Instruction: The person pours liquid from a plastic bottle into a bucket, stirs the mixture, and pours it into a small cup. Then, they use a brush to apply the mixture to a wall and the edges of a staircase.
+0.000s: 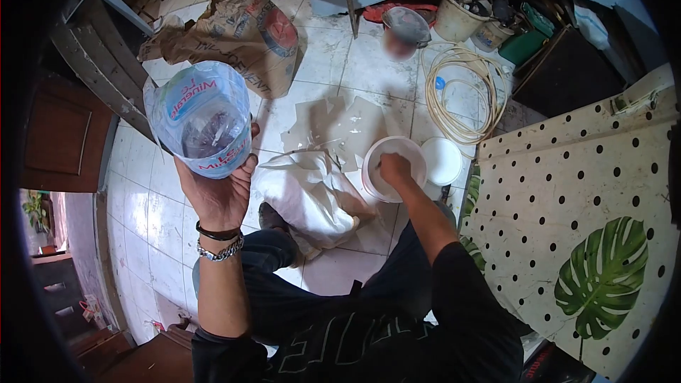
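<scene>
My left hand (225, 195), a dark band and a chain bracelet at its wrist, holds up a cut-open plastic water jug (167, 138) from below, fingers around its side. The jug is clear with blue and red lettering, its mouth faces the camera, and some dark matter shows at its bottom. My right hand (394, 171) reaches down into a white bucket (417, 147) on the floor, fingers curled; what they grip, if anything, is hidden. A white round lid (441, 161) lies beside the bucket. Between my legs rests a crumpled white sack (301, 191).
A brown paper cement bag (266, 35) stands at the back left, beside a wooden frame (96, 64). Flat cardboard (312, 128) lies on the tiles. At the back right are a coiled hose (433, 92), a grey basin (406, 21) and dirty buckets (454, 18). A dotted panel (546, 191) borders my right.
</scene>
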The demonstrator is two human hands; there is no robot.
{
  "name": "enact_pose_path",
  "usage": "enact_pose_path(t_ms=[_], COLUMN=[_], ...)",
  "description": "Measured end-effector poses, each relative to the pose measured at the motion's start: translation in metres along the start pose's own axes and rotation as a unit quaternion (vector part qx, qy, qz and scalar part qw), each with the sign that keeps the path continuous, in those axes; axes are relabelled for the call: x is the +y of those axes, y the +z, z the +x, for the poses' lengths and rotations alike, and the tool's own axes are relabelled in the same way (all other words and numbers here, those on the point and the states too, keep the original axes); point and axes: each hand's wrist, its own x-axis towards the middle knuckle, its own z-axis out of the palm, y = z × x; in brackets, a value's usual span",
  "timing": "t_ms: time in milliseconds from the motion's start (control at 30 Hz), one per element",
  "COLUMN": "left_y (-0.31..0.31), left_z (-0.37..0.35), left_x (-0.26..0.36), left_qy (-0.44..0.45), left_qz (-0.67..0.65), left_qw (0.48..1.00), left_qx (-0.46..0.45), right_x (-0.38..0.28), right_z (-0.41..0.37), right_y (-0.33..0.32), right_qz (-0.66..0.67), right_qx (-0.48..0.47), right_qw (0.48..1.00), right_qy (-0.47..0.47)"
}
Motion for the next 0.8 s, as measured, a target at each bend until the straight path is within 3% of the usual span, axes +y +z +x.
enact_pose_path(t_ms=[100, 200, 367, 467, 567, 800], left_y=[-0.004, -0.003, 0.001, 0.0, -0.006, -0.008], left_z=[0.0, 0.001, 0.011, 0.019, 0.025, 0.028], left_x=[0.001, 0.001, 0.001, -0.003, -0.006, 0.001], left_qy=[-0.001, 0.003, -0.004, 0.002, 0.002, 0.023], left_qz=[-0.001, 0.003, -0.018, -0.022, -0.028, -0.057], left_qw=[1.0, 1.0, 0.999, 0.999, 1.0, 0.998], left_qx=[-0.013, -0.026, -0.04, -0.024, 0.001, 0.005], right_x=[0.012, 0.034, 0.033, 0.038, 0.041, 0.046], right_z=[0.022, 0.005, -0.025, -0.032, -0.047, -0.07], right_y=[-0.002, -0.006, -0.024, -0.047, -0.074, -0.103], right_qz=[-0.099, -0.2, -0.06, 0.018, -0.03, -0.113], right_qx=[0.066, -0.02, -0.139, -0.053, 0.017, -0.037], right_qw=[0.992, 0.979, 0.989, 0.998, 0.999, 0.988], right_qy=[0.046, 0.006, -0.004, 0.027, 0.038, 0.096])
